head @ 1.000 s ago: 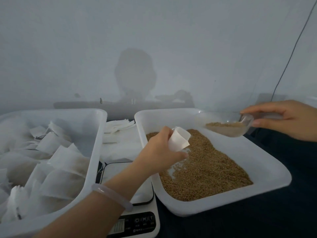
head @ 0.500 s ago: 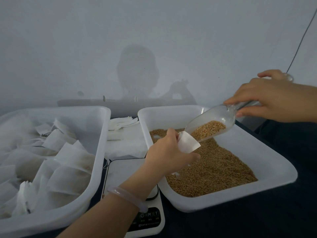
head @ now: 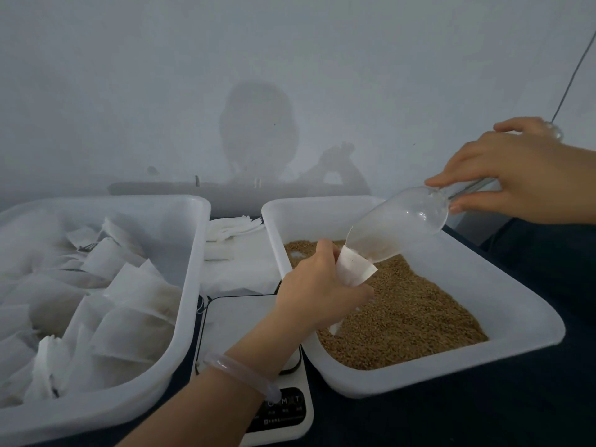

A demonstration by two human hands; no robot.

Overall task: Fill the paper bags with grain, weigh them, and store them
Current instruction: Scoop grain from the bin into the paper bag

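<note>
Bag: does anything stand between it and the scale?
Nothing visible does. The left hand holds the bag over the tray; only the tray's rim lies between it and the scale, whose plate shows nothing on it.
</note>
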